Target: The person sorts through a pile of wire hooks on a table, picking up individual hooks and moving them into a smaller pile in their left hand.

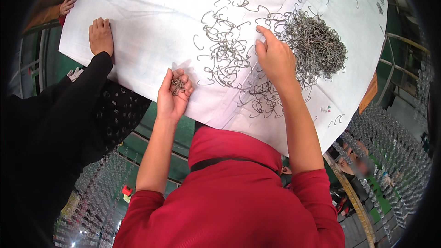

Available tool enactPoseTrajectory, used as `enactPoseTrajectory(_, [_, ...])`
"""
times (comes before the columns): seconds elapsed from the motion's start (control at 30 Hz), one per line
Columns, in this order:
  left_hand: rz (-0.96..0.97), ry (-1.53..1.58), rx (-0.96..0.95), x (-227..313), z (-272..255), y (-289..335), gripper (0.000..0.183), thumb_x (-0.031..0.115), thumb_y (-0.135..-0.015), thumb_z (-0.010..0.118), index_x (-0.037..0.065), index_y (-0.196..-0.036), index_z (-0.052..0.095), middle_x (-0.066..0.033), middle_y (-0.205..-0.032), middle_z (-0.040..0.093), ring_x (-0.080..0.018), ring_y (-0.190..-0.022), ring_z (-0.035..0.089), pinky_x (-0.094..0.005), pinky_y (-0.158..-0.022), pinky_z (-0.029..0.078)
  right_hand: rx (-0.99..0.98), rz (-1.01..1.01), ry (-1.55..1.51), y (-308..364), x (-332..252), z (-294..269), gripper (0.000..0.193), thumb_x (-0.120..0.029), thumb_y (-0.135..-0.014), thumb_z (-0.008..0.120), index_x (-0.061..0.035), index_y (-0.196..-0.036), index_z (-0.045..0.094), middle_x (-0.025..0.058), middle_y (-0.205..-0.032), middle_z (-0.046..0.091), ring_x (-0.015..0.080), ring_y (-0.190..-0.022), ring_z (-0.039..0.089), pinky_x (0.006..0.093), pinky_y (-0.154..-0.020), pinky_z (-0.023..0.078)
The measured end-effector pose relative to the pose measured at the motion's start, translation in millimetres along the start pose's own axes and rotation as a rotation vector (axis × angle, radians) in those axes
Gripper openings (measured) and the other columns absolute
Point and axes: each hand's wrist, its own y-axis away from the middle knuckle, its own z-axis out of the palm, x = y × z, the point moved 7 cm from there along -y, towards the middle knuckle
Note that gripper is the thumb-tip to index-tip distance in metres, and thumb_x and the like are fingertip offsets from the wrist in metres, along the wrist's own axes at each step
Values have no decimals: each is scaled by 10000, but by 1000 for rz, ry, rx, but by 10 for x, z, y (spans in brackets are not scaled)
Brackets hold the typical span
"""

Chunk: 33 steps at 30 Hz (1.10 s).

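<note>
My left hand [174, 95] is palm up near the table's front edge, its fingers curled round a small bunch of metal hooks [178, 86]. My right hand [278, 59] reaches over the table with its index finger stretched out and the thumb apart from it. That fingertip is by a few loose wire hooks; whether it touches one I cannot tell. To its left lies a loose spread of thin curved hooks [225, 48]. A dense heap of the same grey hooks [319, 43] rises to its right, and more scattered hooks [264, 98] lie below it, partly behind my wrist.
The white-covered table [138, 32] fills the middle. A co-worker's hand [101, 36] in a black sleeve rests on its left edge; another person's hands [69, 2] are at the upper left corner. Tiny coloured bits [325, 109] lie at the right. Shiny hanging strands [390, 142] stand beyond.
</note>
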Motion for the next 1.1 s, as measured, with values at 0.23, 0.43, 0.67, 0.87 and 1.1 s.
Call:
enactPoseTrajectory(0.23, [-11, 7, -21, 9, 13, -4, 331, 321, -960, 395, 28, -932, 548, -53, -735, 522, -161, -624, 475, -280, -584, 403, 139, -287, 47, -423, -278, -56, 140, -175, -820, 592, -80, -922, 597, 112, -855, 584, 308, -757, 604, 419, -659, 471])
enactPoseTrajectory(0.43, [-70, 61, -53, -73, 95, -14, 345, 322, -952, 416, 8, -938, 556, -59, -734, 526, -171, -636, 486, -293, -599, 413, 135, -324, 277, -341, -263, 51, 135, -175, -788, 623, -63, -834, 563, 83, -846, 568, 293, -795, 586, 400, -658, 470])
enactPoseTrajectory(0.67, [-165, 34, -162, -394, 657, -40, 339, 307, -956, 409, 7, -930, 564, -63, -731, 533, -177, -649, 491, -289, -607, 413, 229, -347, 47, -192, -259, -148, 146, -160, -778, 618, -37, -824, 556, 108, -849, 543, 277, -782, 584, 387, -646, 492])
enactPoseTrajectory(0.87, [-163, -36, -114, -456, 850, -81, 301, 287, -951, 422, 17, -925, 552, -62, -743, 522, -162, -652, 476, -277, -578, 410, 201, -437, 264, -398, -307, 31, 131, -173, -770, 631, -70, -805, 559, 98, -874, 547, 290, -792, 574, 393, -636, 462])
enactPoseTrajectory(1.1, [-149, -40, -68, -481, 776, -192, 332, 283, -958, 396, -5, -979, 559, -74, -781, 566, -189, -715, 555, -300, -659, 499, 252, -242, 133, -95, -210, -85, 107, -164, -775, 629, -77, -807, 576, 89, -830, 589, 285, -768, 588, 392, -639, 466])
